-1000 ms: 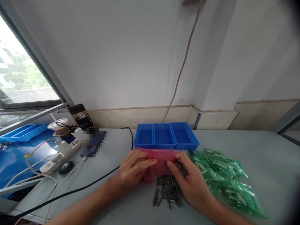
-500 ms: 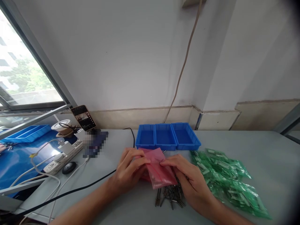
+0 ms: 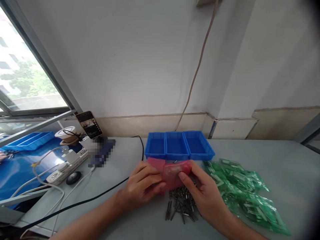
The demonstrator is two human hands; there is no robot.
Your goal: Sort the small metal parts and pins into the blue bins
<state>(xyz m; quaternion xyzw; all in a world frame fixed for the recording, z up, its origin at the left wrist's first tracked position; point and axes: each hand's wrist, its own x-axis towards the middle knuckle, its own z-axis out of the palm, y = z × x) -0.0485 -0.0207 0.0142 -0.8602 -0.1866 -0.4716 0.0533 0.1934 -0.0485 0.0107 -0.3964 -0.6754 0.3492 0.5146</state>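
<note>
A small pink plastic bag [image 3: 172,176] is between my two hands, over the table. My right hand [image 3: 206,198] pinches its right end, thumb on the near face and fingers behind. The closed fingers of my left hand [image 3: 143,183] grip the left edge. Another piece of pink plastic [image 3: 155,162] lies behind my left fingers, partly covered. Below the bag is a loose pile of thin metal pins [image 3: 181,205], which look like rivets. My right hand hides part of the pile.
Three joined blue trays [image 3: 176,155] stand behind my hands. Green plastic bags [image 3: 246,190] of small parts lie to the right. On the left are a black cable [image 3: 92,199], a power strip [image 3: 53,178], a black mouse-like object [image 3: 73,178] and a propped phone [image 3: 89,125].
The pink bag has turned from hanging toward me to lying sideways, its right end raised. My right hand has shifted its grip to that end, and more metal pins show.
</note>
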